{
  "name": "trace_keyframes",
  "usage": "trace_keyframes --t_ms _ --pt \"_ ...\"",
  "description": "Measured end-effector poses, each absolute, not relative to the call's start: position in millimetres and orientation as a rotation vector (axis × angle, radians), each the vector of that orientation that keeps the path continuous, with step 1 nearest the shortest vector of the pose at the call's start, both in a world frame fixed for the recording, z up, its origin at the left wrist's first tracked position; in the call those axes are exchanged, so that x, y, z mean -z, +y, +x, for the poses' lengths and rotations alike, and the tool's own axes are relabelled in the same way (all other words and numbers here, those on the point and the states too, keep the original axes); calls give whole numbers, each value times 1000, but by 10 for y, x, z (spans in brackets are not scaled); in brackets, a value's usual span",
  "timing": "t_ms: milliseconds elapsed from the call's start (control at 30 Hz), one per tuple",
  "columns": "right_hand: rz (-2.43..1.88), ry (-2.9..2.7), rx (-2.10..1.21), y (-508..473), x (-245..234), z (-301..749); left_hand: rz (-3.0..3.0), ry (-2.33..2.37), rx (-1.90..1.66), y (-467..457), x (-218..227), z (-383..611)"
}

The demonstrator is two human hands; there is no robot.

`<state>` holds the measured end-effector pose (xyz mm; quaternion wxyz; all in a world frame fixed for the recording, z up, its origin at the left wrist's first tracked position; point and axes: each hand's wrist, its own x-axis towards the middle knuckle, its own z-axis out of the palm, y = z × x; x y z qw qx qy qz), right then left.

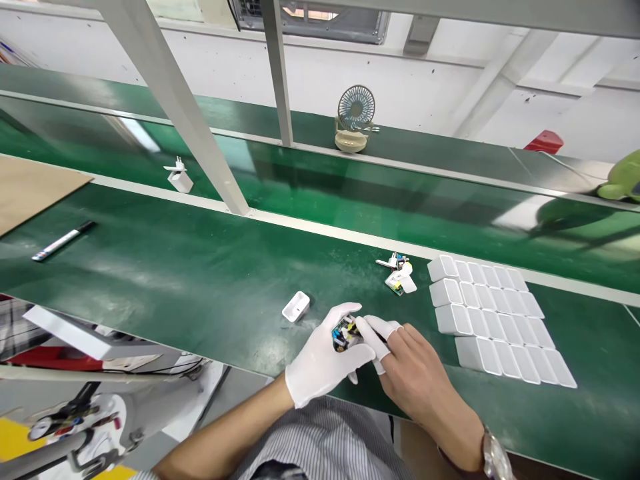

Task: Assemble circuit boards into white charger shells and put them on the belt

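Observation:
My left hand (325, 357), in a white glove, is closed round a small circuit board (345, 333) with dark and yellow parts. My right hand (415, 370), bare but with white finger cots on the fingertips, pinches the same board from the right. Both hands rest low over the near edge of the green bench (200, 280). An empty white charger shell (296, 306) lies just left of the hands. A small heap of boards and white parts (399, 275) lies beyond them.
Rows of white charger shells (495, 320) lie side by side at the right. A marker pen (63, 241) and a brown board (30, 187) are at the far left. A white plug (179, 177), a slanted metal post (190, 113) and a small desk fan (355, 120) stand further back.

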<state>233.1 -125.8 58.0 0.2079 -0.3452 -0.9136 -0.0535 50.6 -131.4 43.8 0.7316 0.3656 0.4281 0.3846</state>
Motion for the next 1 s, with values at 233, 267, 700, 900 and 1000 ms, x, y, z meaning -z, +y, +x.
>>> trace_keyframes --t_ms 233,267,700,900,1000 --pt "-938 -2578 191 -1254 -544 2365 941 1033 -745 -1307 -535 502" --pt "-931 -2575 202 -1253 -545 2367 953 1032 -720 -1305 -550 493" --pt "-866 -2560 287 -1284 -567 2368 991 1058 -607 -1327 -542 516" --pt "-843 -2542 229 -1296 -545 2415 1043 1072 -547 -1318 -624 552" --pt "-856 -2500 190 -1324 -525 2422 1062 1121 -522 -1341 -660 572"
